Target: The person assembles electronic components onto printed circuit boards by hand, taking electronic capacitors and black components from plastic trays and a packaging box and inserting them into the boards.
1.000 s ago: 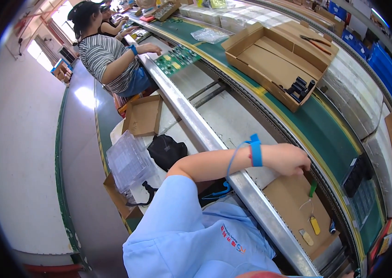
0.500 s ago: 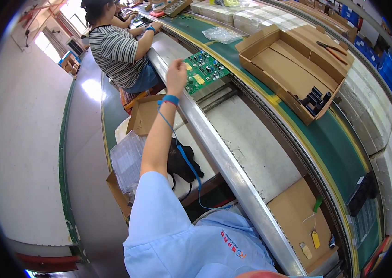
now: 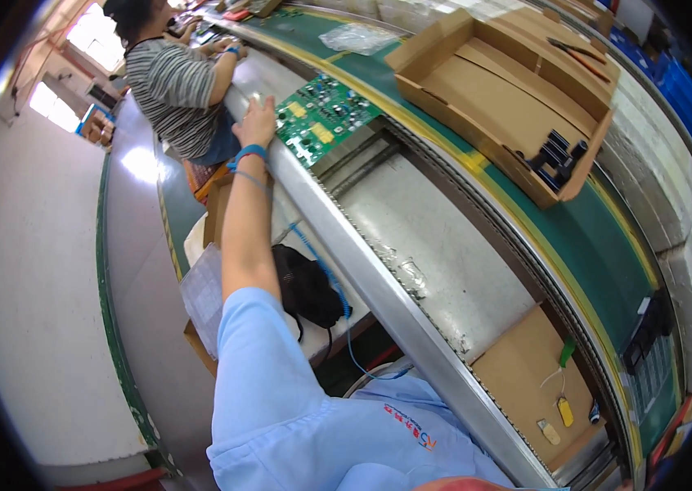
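Note:
My left hand [image 3: 257, 123] is stretched far forward, at the left edge of a green circuit board [image 3: 338, 123]. Its fingers point away from me, somewhat apart, over the metal rail beside the board. It holds nothing that I can see; whether the fingertips touch the board is unclear. Small components and pale yellow patches cover the board, which bridges the conveyor rails. Around my left wrist sits a blue strap [image 3: 249, 153], from which a blue coiled cord [image 3: 325, 274] trails toward my lap. My right hand is out of view.
A cardboard tray [image 3: 477, 102] with black cylindrical parts [image 3: 557, 155] stands on the green belt; pliers [image 3: 577, 57] lie beyond it. The metal rail [image 3: 379, 286] runs diagonally past me. A black bag [image 3: 309, 286] lies left of it. A person in stripes [image 3: 174, 90] sits farther along.
My left hand has gone from raised beside the board to lower against the rail at its edge, with fingers more extended. The view has shifted, so the scene sits further left.

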`<state>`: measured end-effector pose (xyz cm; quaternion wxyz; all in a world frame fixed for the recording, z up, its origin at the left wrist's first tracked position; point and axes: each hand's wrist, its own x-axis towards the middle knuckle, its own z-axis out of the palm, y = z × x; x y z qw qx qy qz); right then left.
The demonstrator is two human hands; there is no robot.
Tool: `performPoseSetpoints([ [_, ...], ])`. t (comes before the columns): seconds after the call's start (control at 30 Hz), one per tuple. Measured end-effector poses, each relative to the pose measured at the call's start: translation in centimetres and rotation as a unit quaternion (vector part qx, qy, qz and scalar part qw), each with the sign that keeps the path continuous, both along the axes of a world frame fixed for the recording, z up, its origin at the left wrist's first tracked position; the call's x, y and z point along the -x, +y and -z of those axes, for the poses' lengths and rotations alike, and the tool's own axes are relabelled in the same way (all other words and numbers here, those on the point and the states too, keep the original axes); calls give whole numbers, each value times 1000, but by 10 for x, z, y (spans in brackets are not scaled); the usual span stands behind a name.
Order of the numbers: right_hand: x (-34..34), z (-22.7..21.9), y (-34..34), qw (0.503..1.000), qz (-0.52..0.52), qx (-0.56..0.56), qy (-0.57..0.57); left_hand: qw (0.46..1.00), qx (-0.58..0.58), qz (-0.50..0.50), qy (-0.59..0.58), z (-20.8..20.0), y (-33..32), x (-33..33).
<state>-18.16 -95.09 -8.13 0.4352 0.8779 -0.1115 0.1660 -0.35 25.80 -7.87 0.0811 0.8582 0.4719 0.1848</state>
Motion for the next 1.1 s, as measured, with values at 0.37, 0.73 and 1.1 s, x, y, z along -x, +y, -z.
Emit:
performPoseSetpoints([
  [0.37,-26,-20,-4,900,96,-421,-53,987,-4,156,-30,23,-15,38],
  [0.73,-101,-60,212,809,-155,-549,-143,887,104,449,30,-31,-207,50],
  [1.1,-157,-72,318,760,-271,-589,-45,732,194,617,215,-83,-377,52],
])
